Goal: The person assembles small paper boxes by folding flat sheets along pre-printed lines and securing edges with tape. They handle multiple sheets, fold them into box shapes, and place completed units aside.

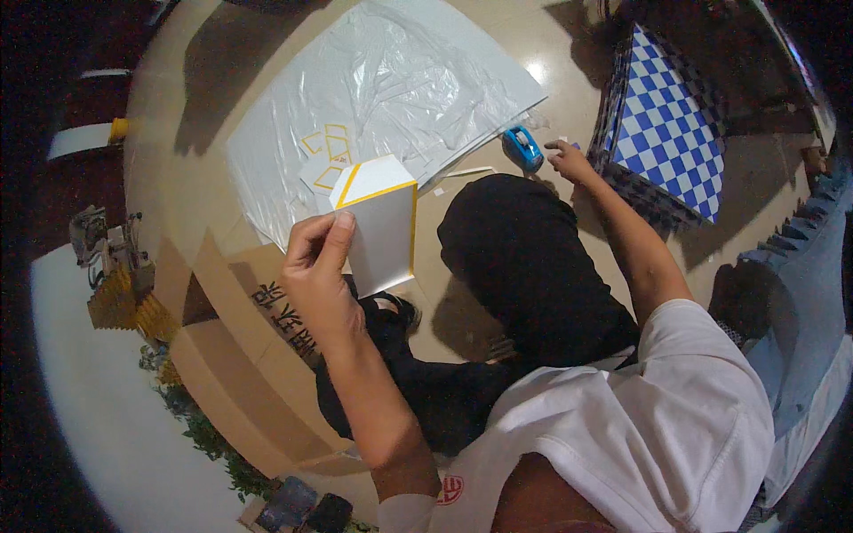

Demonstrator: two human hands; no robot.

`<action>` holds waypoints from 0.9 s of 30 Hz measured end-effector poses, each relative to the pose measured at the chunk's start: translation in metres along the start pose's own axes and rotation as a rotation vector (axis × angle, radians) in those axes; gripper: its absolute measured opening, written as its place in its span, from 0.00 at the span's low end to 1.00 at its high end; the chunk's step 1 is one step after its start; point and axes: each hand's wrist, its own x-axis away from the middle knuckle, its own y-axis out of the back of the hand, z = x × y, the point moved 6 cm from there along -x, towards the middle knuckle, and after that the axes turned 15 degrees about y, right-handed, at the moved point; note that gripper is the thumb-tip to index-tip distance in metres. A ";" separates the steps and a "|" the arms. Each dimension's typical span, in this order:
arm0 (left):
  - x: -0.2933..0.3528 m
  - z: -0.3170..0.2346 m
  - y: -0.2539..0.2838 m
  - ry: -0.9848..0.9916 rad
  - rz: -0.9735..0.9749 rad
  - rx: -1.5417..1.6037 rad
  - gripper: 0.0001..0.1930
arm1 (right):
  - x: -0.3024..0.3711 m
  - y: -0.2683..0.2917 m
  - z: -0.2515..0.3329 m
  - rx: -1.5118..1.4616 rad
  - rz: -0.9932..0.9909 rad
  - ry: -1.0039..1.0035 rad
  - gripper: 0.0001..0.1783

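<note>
Hands well apart. The left hand [322,259] was raised in front of the body, thumb and fingers pinched on the near edge of a folded white card [389,233] with yellow trim, held upright over the floor [524,35]. The right hand [573,164] reached out low beside a blue tape dispenser [522,149], fingertips near it; could not tell whether they gripped anything. Beyond the card, small yellow-edged pieces [337,147] lay on white sheets [502,75] partly under clear plastic [391,80]. A blue-and-white checked panel [666,133] stood to the right, an open cardboard box [227,391] to the left.
</note>
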 end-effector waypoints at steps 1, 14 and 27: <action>0.001 -0.001 -0.002 0.015 -0.002 -0.045 0.05 | 0.008 -0.009 -0.009 -0.043 -0.006 -0.009 0.22; -0.015 0.028 -0.042 0.146 0.014 -0.136 0.06 | -0.041 -0.041 -0.043 -0.204 0.014 -0.146 0.13; -0.015 0.023 -0.052 0.205 -0.005 -0.114 0.08 | -0.005 -0.038 -0.056 -0.606 -0.121 -0.288 0.13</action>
